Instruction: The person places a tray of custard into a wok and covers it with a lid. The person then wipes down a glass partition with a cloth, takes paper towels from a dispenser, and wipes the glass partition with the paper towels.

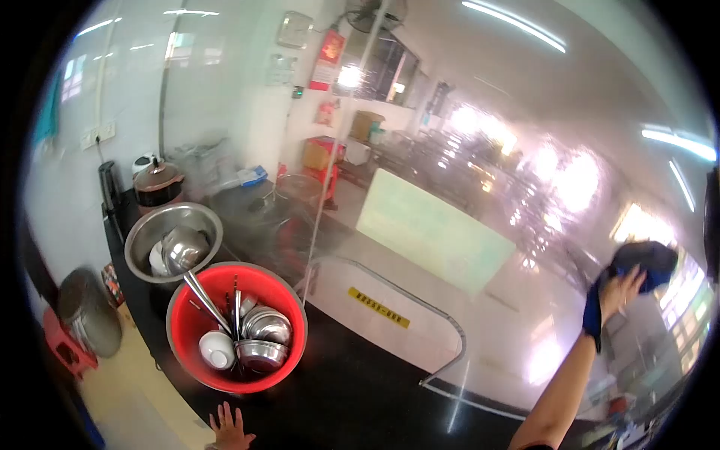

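My right hand is raised at the far right, pressing a dark blue cloth against the clear glass screen. Part of the cloth hangs down beside the wrist. Low in the view, my left hand has its fingers spread and holds nothing. It is at the edge of the black counter, just below a red basin. Inside the basin lie several metal bowls, a white bowl, chopsticks and a long metal handle.
A steel basin with a ladle and bowls stands behind the red one, and a lidded pot farther back. A yellow label is near a metal-edged opening in the screen. A red stool and a dark bin are at left.
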Action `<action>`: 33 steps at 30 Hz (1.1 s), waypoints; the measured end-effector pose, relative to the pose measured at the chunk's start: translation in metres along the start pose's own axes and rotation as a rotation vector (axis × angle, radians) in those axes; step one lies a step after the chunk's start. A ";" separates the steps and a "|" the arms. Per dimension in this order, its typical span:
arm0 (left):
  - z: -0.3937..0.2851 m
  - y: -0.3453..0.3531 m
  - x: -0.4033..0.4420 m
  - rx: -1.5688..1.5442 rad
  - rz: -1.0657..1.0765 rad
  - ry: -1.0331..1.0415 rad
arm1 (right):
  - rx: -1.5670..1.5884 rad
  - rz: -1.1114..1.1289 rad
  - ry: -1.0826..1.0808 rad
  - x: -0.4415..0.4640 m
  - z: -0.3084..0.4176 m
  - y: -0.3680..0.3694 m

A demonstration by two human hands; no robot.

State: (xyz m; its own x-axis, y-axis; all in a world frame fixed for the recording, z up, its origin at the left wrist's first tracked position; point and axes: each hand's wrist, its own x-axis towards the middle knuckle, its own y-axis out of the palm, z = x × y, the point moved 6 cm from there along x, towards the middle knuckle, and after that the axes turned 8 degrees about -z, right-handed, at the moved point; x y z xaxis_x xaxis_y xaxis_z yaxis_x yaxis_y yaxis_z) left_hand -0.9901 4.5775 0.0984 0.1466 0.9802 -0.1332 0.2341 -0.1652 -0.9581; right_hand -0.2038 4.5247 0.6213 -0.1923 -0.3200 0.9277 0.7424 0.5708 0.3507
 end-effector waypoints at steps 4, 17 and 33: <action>-0.004 -0.013 0.002 -0.081 0.084 -0.037 | 0.009 0.181 0.141 -0.015 -0.063 0.052; 0.029 0.007 0.022 -0.115 -0.032 0.177 | 0.442 -0.171 -0.339 0.128 0.524 -0.086; 0.236 -0.107 0.039 -0.470 -0.415 -0.065 | 1.146 0.726 -1.337 -0.319 0.670 -0.288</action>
State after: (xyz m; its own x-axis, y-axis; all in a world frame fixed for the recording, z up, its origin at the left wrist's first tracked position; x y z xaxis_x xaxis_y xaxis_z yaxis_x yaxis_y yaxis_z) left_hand -1.2363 4.6594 0.1356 -0.1022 0.9751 0.1967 0.6586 0.2145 -0.7213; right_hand -0.7868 4.9689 0.3100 -0.7993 0.5685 0.1949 0.2830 0.6421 -0.7125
